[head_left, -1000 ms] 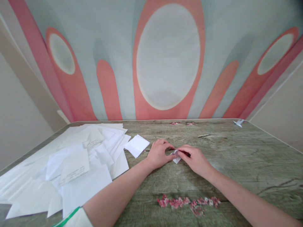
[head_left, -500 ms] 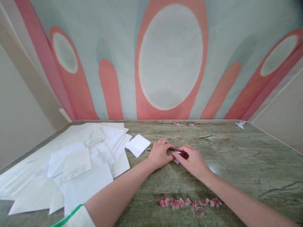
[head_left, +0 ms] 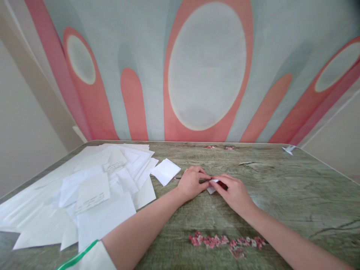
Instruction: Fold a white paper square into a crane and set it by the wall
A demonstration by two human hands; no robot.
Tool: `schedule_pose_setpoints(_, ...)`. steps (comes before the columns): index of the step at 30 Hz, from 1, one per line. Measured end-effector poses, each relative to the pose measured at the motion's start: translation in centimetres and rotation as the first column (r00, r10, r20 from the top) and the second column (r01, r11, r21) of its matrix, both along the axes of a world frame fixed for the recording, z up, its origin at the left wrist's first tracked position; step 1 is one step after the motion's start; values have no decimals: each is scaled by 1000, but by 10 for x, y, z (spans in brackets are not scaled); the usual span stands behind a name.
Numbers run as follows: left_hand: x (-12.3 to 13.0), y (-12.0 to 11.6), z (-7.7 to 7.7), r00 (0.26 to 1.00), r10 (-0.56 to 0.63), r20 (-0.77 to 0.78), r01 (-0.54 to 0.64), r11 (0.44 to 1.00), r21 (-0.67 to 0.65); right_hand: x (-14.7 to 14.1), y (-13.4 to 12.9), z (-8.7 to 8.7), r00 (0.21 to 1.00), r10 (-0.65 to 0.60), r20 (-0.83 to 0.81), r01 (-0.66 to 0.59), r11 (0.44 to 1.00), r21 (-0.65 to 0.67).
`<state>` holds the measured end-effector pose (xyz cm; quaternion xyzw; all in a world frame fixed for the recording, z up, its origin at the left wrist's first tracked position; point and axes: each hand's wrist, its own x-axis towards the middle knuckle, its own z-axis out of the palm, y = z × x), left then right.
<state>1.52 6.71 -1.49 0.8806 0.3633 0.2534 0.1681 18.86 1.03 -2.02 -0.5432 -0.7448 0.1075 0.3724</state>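
Between both hands, low over the wood-grain table, is a small white folded piece of paper (head_left: 211, 190). My right hand (head_left: 232, 188) pinches it between thumb and fingers from the right. From the left, my left hand (head_left: 194, 182) has its thumb and fingertips closed on the paper's left edge, meeting the right fingertips. Fingers hide most of the paper, so its exact folded shape cannot be made out. Just left of my left hand lies a small stack of white paper squares (head_left: 165, 171).
A spread pile of white sheets (head_left: 107, 217) covers the table's left side, a few with printed lines. A folded white paper figure (head_left: 288, 150) sits at the far right corner. Printed pink flowers mark the tabletop (head_left: 281, 202). A patterned wall covering (head_left: 152, 112) rises behind.
The view has shifted slightly. Both hands stay at the paper; the right fingers have drawn a little closer to the left fingertips, and a bit more of the paper's lower part shows.
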Motion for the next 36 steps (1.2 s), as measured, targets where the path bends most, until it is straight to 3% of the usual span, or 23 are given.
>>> schedule_pose_setpoints(18, 1, -8, 6, 998, -22, -50, 27, 994, 104, 0, -2, -1, 999, 15, 33, -15, 1000, 24)
schedule_pose_setpoints(36, 1, -11, 8, 1000, 21, -12, -21, 1000, 22, 4, 3, -3, 994, 106, 17, -106, 994, 5)
